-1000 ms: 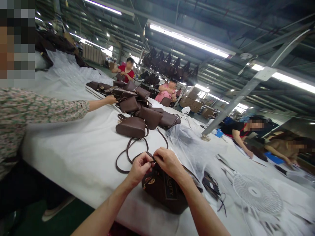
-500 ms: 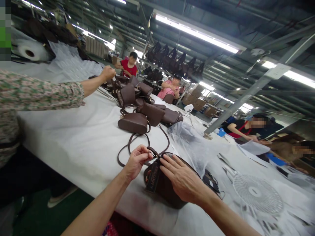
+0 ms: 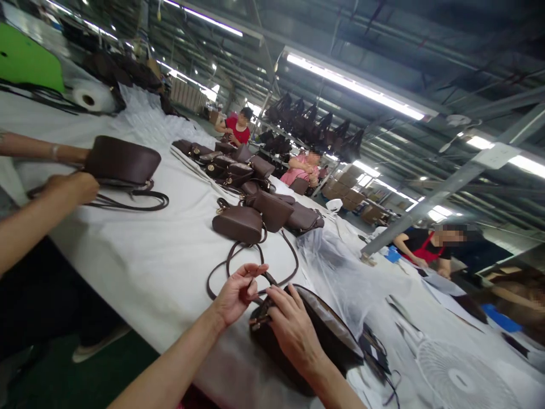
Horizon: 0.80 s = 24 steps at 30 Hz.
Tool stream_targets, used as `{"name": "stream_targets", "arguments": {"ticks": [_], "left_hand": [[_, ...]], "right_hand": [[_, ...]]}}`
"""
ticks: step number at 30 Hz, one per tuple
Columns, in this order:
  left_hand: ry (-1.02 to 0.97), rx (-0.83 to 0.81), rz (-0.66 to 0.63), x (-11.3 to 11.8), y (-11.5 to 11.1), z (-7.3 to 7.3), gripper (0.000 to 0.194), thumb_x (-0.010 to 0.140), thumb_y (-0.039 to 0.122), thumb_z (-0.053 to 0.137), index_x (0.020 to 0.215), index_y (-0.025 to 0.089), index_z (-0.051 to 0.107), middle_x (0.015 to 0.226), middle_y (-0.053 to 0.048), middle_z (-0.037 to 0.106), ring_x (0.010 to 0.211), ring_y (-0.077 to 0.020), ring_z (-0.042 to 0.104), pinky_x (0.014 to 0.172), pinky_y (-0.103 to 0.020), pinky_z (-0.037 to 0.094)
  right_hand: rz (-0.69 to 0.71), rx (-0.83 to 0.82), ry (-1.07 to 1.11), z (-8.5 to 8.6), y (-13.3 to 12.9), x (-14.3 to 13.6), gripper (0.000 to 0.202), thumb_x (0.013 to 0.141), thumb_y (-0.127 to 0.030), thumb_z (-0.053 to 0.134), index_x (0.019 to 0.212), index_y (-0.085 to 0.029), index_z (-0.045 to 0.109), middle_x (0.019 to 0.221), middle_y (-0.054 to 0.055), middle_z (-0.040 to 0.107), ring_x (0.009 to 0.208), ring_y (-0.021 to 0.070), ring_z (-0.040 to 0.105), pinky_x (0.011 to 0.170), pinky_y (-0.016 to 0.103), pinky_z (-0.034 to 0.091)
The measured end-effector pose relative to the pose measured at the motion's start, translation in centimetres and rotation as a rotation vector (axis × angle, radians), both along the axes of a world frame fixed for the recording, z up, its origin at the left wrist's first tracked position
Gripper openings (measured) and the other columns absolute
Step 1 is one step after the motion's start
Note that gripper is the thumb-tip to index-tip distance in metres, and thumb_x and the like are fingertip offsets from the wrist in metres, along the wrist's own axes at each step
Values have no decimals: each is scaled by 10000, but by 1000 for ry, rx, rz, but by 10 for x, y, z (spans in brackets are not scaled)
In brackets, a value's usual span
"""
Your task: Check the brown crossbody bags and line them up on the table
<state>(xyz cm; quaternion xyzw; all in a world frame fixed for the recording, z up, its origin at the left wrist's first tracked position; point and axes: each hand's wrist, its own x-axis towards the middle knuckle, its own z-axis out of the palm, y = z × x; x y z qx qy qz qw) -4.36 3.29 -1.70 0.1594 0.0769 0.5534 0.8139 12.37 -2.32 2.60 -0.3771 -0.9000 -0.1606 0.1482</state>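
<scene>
A dark brown bag (image 3: 336, 335) lies in front of me on the white-covered table, its mouth open with a pale lining showing. My right hand (image 3: 292, 326) rests over the bag's near left end, fingers bent against its edge. Just left of it, my left hand (image 3: 240, 292) is raised beside the bag's handle, thumb and fingers drawn together; what they hold, if anything, is too small to make out. The bag's thin strap (image 3: 213, 275) loops away on the cloth behind my left hand.
Brown bags (image 3: 238, 223) are piled beyond my hands. At left, a co-worker's hands hold another bag (image 3: 123, 161). Clear plastic (image 3: 332, 272) and a white fan (image 3: 462, 375) lie right. More people work farther back.
My right hand has moved left and curled, and the bag's mouth now shows wider. The dark printed tag is no longer visible. The co-worker at left now handles a bag nearer the table's left side.
</scene>
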Motion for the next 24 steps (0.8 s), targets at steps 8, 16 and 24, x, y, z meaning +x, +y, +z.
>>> {"name": "stream_targets", "arguments": {"ticks": [8, 16, 24], "left_hand": [[40, -5, 9, 6, 3, -8, 315, 634, 6, 639, 910, 158, 640, 1177, -102, 674, 406, 23, 355, 395, -134, 243], [44, 57, -11, 5, 5, -10, 275, 675, 39, 658, 924, 153, 648, 1176, -121, 681, 385, 25, 357, 382, -142, 237], [96, 29, -55, 4, 2, -1, 272, 685, 127, 727, 945, 146, 649, 1161, -144, 677, 399, 28, 378, 380, -132, 241]], "right_hand": [[21, -325, -19, 55, -2, -6, 185, 932, -220, 497, 1043, -221, 644, 1201, 94, 602, 1113, 235, 559, 974, 408, 466], [-90, -269, -479, 35, 3, -28, 190, 916, -83, 471, 980, -175, 624, 958, 62, 676, 680, 161, 639, 579, 277, 455], [-459, -301, -566, 14, 15, -66, 163, 805, -59, 579, 910, -116, 691, 816, 177, 695, 718, 249, 680, 481, 267, 478]]}}
